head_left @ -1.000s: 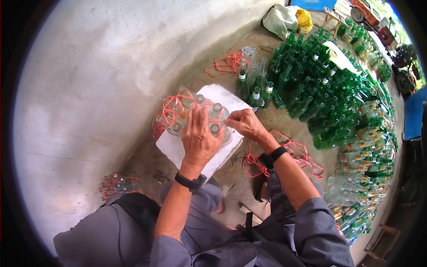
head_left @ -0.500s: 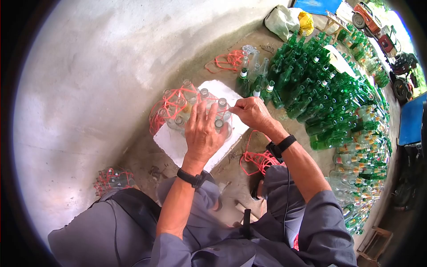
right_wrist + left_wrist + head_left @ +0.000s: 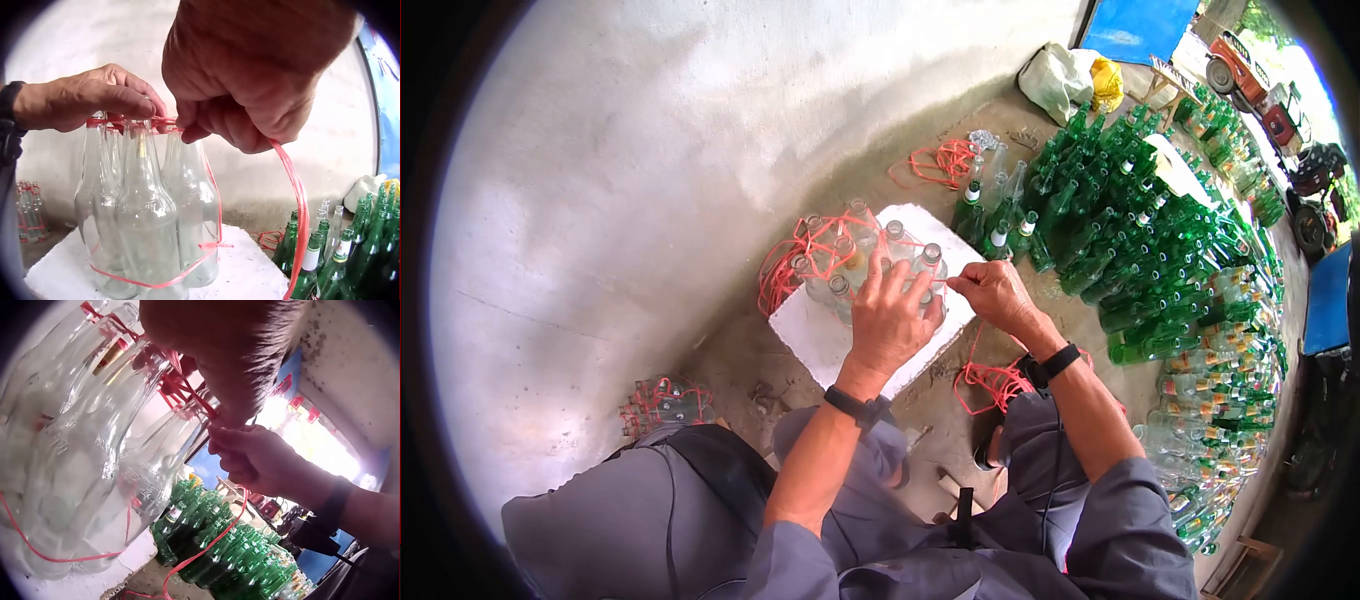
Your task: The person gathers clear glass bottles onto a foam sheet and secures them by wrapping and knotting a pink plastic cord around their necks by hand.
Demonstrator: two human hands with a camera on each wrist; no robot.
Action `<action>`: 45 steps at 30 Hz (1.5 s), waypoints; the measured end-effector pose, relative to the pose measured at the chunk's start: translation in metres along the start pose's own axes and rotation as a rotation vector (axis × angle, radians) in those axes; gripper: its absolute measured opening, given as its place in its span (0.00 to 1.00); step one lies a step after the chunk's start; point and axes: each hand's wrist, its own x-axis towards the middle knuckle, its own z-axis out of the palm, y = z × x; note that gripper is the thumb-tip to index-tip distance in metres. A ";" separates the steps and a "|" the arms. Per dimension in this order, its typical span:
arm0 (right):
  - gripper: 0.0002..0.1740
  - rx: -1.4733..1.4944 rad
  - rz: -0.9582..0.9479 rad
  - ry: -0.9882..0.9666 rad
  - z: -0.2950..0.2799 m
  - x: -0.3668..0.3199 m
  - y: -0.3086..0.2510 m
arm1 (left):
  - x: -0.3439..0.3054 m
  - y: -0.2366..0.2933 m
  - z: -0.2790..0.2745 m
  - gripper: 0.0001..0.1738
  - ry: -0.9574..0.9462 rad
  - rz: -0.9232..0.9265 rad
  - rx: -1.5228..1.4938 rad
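Observation:
Clear glass bottles [image 3: 147, 215] stand upright in a cluster, red plastic string [image 3: 187, 275] looped low around them and more wound about their necks. My left hand [image 3: 892, 318] lies over the near right necks; in the right wrist view its thumb crosses in front of one bottle's neck, with fingers behind. Just right of the cluster, my right hand [image 3: 997, 295] pinches the string at neck height between thumb and forefinger. A loose length of string [image 3: 296, 206] hangs down from this hand. The palm hides part of the necks in the left wrist view.
Under the bottles is a white block [image 3: 815, 345]. Many green bottles [image 3: 1090, 235] crowd the floor to the right. Red string heaps [image 3: 995, 385] lie by my feet and near the wall [image 3: 650, 180]. Another tied bundle [image 3: 665, 402] stands at left.
The head view has shifted, so hands and bottles appear farther right and lower. My left hand has covered the near right bottle's mouth, which showed before. My right hand keeps pinching the string.

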 end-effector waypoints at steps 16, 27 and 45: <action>0.11 -0.085 -0.172 0.040 -0.016 0.001 -0.011 | -0.002 0.002 0.004 0.20 0.002 -0.067 -0.028; 0.07 -0.269 -0.497 0.141 -0.021 0.013 -0.031 | -0.001 0.002 0.008 0.18 0.008 -0.087 -0.030; 0.11 -0.341 -0.383 -0.269 -0.021 0.104 -0.053 | -0.002 -0.002 0.014 0.14 -0.003 -0.062 0.011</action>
